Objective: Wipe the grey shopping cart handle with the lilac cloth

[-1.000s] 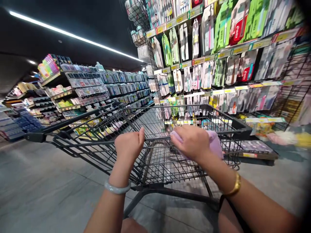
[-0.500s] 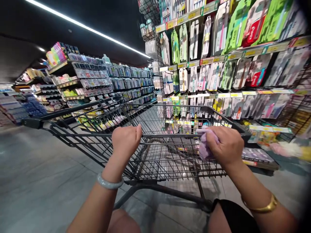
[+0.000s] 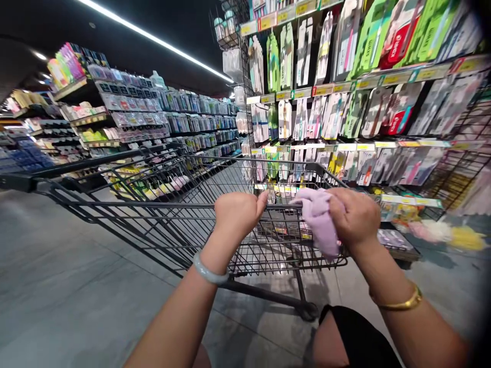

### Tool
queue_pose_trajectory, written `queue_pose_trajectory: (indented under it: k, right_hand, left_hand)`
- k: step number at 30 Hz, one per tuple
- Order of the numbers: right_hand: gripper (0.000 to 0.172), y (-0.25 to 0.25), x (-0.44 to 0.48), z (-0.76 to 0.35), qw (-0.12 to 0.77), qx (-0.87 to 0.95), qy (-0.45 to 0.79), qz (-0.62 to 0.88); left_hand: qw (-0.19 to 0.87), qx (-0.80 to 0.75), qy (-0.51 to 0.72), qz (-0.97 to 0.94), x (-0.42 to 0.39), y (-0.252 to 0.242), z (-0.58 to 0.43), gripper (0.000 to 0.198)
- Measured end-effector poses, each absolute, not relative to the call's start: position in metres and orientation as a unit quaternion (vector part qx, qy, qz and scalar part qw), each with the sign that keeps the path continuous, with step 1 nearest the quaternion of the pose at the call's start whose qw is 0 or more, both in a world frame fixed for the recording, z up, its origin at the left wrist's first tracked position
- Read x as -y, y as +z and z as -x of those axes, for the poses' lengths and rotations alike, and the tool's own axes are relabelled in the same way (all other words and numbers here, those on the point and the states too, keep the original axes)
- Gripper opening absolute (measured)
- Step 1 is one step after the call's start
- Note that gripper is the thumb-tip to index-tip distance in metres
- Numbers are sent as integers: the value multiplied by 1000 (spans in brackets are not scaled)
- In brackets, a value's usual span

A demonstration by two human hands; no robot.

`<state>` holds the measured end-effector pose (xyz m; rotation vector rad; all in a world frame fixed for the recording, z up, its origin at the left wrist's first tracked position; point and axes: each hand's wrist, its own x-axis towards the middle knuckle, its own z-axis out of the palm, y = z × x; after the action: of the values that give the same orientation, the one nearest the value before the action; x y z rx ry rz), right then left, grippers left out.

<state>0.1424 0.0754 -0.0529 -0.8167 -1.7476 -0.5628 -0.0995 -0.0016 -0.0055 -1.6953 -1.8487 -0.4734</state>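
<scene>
A smooth grey floor (image 3: 76,286) with thin joint lines and soft light reflections. On it stands a dark wire shopping cart (image 3: 172,205), set at a slant. To the right, a tall display rack (image 3: 345,87) carries rows of narrow packs (image 3: 372,38), many green, white or red, with price labels (image 3: 364,147) along its edges. Near its foot, a low shelf (image 3: 402,254) bears pale purple packs (image 3: 393,238). To the left, tiered shelving (image 3: 71,89) is crowded with small packaged goods (image 3: 134,105).

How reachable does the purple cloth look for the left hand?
Probably yes: only bare cart rail separates the left hand from the purple cloth, though the right hand grips the cloth.
</scene>
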Motion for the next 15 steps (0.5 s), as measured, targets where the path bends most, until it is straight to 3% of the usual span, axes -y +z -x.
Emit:
queue_pose_trajectory:
  k: [4, 8, 15]
  right_hand:
    - [41, -64, -65, -105, 549, 711, -264, 351]
    - [64, -79, -57, -71, 528, 754, -313, 234]
    - [30, -147, -82, -112, 514, 788, -331, 73]
  left_hand:
    - [327, 689, -211, 612, -2, -9, 99, 84]
    - [332, 664, -218, 633, -2, -12, 102, 81]
    - [333, 665, -218, 632, -6, -14, 106, 79]
